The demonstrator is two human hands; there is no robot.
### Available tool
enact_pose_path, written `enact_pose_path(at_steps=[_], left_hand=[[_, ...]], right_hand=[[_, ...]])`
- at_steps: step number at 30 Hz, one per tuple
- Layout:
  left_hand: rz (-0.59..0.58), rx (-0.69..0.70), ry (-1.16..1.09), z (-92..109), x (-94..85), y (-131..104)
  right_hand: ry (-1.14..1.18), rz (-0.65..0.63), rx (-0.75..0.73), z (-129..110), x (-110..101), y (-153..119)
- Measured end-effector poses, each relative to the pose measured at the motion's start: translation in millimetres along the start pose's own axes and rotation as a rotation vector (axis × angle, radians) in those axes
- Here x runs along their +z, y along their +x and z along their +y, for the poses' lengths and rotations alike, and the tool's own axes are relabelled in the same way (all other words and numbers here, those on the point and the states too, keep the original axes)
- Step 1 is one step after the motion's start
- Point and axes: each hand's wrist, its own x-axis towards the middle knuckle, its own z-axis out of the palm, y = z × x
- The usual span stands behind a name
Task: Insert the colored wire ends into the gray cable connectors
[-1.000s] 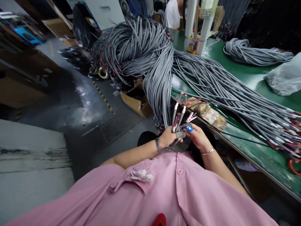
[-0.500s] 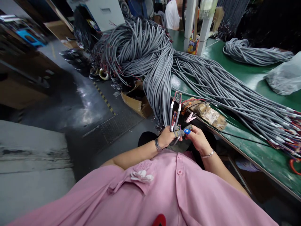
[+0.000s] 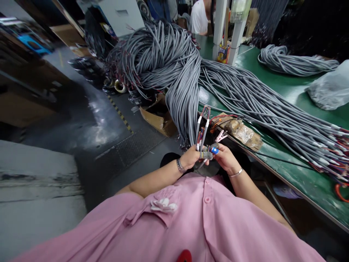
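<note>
Gripping thin grey round-jacketed cables (image 3: pixel 204 136) in the left hand (image 3: pixel 191 158), just right of frame center. Closed firmly around them, with a grey fabric finger cover (image 3: pixel 205 155) on the thumb. Pointing up past the fist at two white-banded ends, with thin multicolored wires (image 3: pixel 208 111) spread out on top.

Curled the right hand (image 3: pixel 226 159) in close beside the left, thumb and fingers drawn together. Can't tell whether gripping a wire there. Showing a small blue piece with a white mark (image 3: pixel 214 150) at the right thumb tip (worn or held, can't say).

Near the right hand, just above it in frame: a pale pink plastic clip (image 3: pixel 220 136), then a brown block wrapped in clear film (image 3: pixel 245 135) at the edge of the green-topped workbench (image 3: pixel 285 87).

Heaped at upper center: a big tangle of grey cables (image 3: pixel 163 54), draping down to just above the left hand. Running from there to lower right: a long flat bundle of grey cables (image 3: pixel 256 91). At upper right, a loose grey cable coil (image 3: pixel 294 62) and a translucent plastic bag (image 3: pixel 327 89).
</note>
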Motion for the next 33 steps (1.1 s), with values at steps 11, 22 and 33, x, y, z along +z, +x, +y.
enact_pose_path(at_steps=[11,22,33], left_hand=[[0.21,0.065,-0.074,-4.1,7.4,1.4],[0.214,0.095,0.119,-10.4,7.3,-0.5],[0.255,0.079,0.027,-5.2,11.3,0.9]], right_hand=[[0.084,0.15,0.041,0.2,-3.3,-12.4],[-0.29,0.23,-0.013,-5.9,11.0,-10.8],[-0.139,0.294,-0.106,2.5,11.3,-14.1]])
